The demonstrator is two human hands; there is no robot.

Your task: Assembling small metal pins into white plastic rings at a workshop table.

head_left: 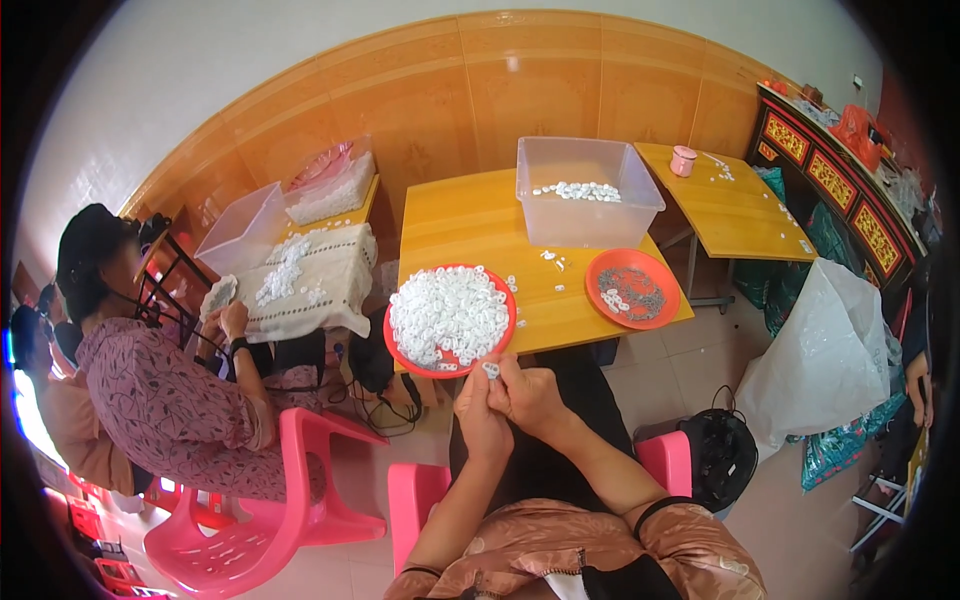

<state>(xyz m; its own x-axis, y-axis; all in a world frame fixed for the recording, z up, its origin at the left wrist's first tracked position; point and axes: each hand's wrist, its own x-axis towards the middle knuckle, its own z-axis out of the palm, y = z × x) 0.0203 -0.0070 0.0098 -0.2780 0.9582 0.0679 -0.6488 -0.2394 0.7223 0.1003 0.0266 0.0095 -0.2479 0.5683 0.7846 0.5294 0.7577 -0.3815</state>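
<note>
My left hand (482, 418) and my right hand (533, 396) meet at the table's front edge, fingers closed. Pinched between their fingertips is a small white plastic piece (491, 370) with dark spots on it. Just beyond sits a red plate (512, 318) heaped with similar white plastic pieces (445, 305). To the right, a second red plate (592, 262) carries small grey metal-looking parts (640, 287) and a few white pieces.
A clear plastic bin (575, 222) with white pieces stands on the yellow table (455, 210). At left, a person (165, 385) works at a cloth-covered table (335, 290). A pink chair (270, 530) stands left; a white sack (815, 350) stands right.
</note>
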